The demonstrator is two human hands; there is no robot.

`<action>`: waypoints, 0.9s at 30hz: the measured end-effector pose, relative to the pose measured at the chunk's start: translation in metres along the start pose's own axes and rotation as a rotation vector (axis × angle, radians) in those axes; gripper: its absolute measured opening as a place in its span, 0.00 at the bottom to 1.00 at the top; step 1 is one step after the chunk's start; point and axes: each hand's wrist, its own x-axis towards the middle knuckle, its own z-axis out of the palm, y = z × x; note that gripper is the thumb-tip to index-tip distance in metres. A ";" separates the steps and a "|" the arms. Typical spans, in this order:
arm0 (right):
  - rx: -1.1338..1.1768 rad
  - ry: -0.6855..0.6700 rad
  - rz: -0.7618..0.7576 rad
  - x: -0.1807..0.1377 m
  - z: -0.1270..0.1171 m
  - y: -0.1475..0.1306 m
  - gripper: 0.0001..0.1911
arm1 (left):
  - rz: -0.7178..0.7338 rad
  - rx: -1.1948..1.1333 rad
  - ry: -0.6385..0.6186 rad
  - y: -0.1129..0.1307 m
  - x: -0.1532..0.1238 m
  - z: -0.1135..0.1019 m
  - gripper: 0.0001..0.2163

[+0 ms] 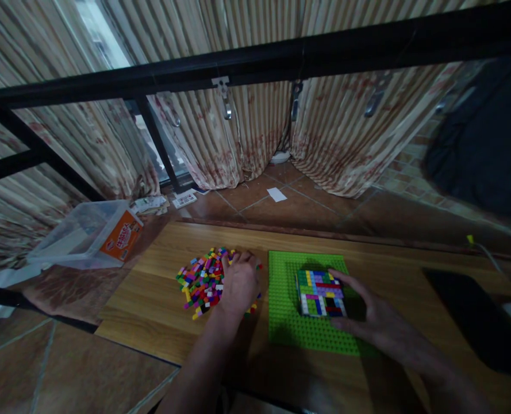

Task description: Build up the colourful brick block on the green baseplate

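Observation:
My left hand [240, 282] is over the right side of a loose pile of small coloured toy bricks [203, 282]. Its fingers curl down among them, and whatever the fingertips pinch is hidden. A low, square block of toy bricks [318, 292] in many colours stands on a bright green studded baseplate [285, 330]. From the right, my right hand [373, 316] grips this block, with the thumb at its near right corner and a finger at its far right corner.
Both the pile and the baseplate lie on a wooden table [152, 299]. A flat black object [466, 322] lies at the right. Beyond the table's left end sits a clear plastic bin [78, 236] with an orange label. Curtains and a black metal frame [259, 63] stand behind.

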 end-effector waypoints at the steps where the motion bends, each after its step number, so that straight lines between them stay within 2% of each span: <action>1: 0.022 0.002 -0.004 0.000 -0.001 0.001 0.41 | -0.006 0.001 0.008 0.000 0.000 0.000 0.10; 4: 0.104 0.035 -0.025 0.001 -0.005 0.001 0.37 | -0.011 -0.039 0.059 0.000 0.000 0.000 0.09; 6: 0.189 0.147 -0.037 0.003 -0.005 -0.004 0.31 | 0.000 -0.159 0.109 0.003 -0.001 -0.002 0.09; 9: 0.351 0.362 -0.048 0.007 0.000 -0.022 0.19 | 0.037 -0.534 0.114 0.013 -0.005 -0.007 0.09; 11: 0.413 0.398 -0.060 0.008 0.006 -0.036 0.15 | 0.042 -0.797 0.082 0.025 -0.010 -0.008 0.08; 15: 0.470 0.300 -0.100 0.009 0.019 -0.058 0.14 | 0.030 -1.157 -0.011 0.050 -0.019 -0.005 0.07; 18: 0.476 0.276 -0.120 0.009 0.025 -0.062 0.12 | 0.035 -1.339 -0.096 0.064 -0.023 -0.003 0.07; 21: 0.467 0.281 -0.117 0.010 0.027 -0.058 0.10 | 0.023 -1.408 -0.137 0.070 -0.022 -0.003 0.08; 27: 0.480 0.245 -0.123 0.010 0.024 -0.056 0.09 | 0.023 -1.420 -0.141 0.076 -0.021 -0.002 0.06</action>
